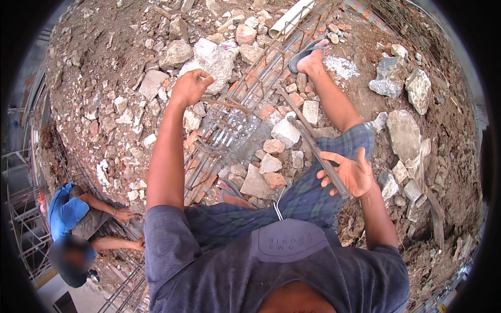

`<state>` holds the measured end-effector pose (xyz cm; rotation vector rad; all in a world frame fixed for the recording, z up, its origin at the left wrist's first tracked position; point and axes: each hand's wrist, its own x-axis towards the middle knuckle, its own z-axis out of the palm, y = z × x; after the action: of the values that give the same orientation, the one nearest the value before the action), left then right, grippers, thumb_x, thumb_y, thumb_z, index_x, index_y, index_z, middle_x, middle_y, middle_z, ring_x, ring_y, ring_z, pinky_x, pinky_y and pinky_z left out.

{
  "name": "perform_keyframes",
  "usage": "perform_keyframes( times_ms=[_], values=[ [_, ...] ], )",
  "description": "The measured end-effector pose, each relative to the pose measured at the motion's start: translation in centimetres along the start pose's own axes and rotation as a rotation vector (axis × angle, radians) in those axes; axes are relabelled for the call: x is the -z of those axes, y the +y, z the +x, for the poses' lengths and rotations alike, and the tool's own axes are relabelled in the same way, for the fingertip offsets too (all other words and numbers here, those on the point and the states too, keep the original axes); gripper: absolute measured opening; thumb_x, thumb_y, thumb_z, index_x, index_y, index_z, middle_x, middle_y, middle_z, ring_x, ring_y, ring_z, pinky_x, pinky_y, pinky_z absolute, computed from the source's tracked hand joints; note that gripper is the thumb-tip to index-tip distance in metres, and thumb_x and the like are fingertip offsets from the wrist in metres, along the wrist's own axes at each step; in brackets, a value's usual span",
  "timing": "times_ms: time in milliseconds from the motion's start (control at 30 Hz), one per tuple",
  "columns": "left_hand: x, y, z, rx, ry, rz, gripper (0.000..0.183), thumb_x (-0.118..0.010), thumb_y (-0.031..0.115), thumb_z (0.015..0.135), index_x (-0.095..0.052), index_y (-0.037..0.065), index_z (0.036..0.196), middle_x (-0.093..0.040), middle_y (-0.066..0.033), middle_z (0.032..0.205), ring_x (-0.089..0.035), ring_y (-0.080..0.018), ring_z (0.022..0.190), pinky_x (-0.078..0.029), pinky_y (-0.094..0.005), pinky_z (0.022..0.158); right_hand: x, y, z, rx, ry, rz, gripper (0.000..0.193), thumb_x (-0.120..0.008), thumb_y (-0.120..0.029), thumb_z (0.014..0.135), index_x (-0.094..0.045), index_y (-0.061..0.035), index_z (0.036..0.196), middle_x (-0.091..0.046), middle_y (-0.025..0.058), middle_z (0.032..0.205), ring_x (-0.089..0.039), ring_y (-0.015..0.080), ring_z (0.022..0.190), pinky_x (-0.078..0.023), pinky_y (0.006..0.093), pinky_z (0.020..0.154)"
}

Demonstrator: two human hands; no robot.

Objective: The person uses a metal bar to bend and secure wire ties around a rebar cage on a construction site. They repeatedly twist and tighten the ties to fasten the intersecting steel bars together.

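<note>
- Your right hand point(354, 177) is at 3 o'clock, fingers spread and thumb apart; the long, dark-grey metal bar point(319, 156) lies across them, nothing closed round it.
- The bar slants from there towards 11 o'clock; with that loose support, it could roll off or swing, I'd say.
- Over at 11 o'clock, your left hand point(191, 87) hangs half-curled, nothing visible in it, though its underside is hidden.
- Right by it: the big whitish rough boulder point(215, 58) and a thin rusty steel rod point(229, 105), which could scratch bare skin.
- Your foot in its grey rubber flip-flop point(298, 61), at 1 o'clock, is beside the rusty steel-bar cage point(224, 136); a dropped bar or slipping rubble could hurt those bare toes.
</note>
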<state>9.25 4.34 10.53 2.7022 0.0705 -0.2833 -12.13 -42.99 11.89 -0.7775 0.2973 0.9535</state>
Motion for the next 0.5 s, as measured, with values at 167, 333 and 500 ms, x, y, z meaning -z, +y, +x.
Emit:
perform_keyframes(
  times_ms=[167, 333, 500],
  values=[
    [-0.8, -1.6, -0.5, -0.015, -0.036, -0.075, 0.042, -0.069, 0.048, 0.094, -0.075, 0.007, 0.102, -0.071, -0.0103, 0.081, -0.065, -0.0213, 0.076, -0.051, -0.0381, 0.077, -2.3, 3.8, 2.4, -0.176, 0.502, -0.142, 0.056, -0.06, -0.043, 0.105, -0.037, -0.0108, 0.145, -0.064, 0.0071, 0.085, -0.061, 0.0152, 0.057, -0.052, 0.033, 0.044],
    [0.2, -2.6, 0.0, -0.035, 0.028, -0.254, 0.031, -0.073, 0.033, 0.094, -0.073, 0.003, 0.09, -0.068, -0.0088, 0.074, -0.056, -0.0156, 0.066, -0.047, -0.0352, 0.067, -2.6, 1.7, 0.4, -0.306, 0.475, -0.632, 0.045, -0.065, -0.026, 0.102, -0.051, -0.0051, 0.14, -0.062, 0.0078, 0.08, -0.058, 0.016, 0.054, -0.05, 0.0339, 0.047],
    [-0.5, -3.0, -0.7, -0.1, 0.035, -0.36, 0.032, -0.073, 0.033, 0.097, -0.07, 0.001, 0.089, -0.058, 0.0016, 0.067, -0.044, -0.0094, 0.062, -0.038, -0.0319, 0.059, -1.0, 3.3, -3.2, 0.114, 0.4, -1.65, 0.06, -0.068, -0.017, 0.095, -0.047, -0.0101, 0.15, -0.07, 0.0193, 0.106, -0.072, 0.0384, 0.084, -0.057, 0.048, 0.074]
  ],
)
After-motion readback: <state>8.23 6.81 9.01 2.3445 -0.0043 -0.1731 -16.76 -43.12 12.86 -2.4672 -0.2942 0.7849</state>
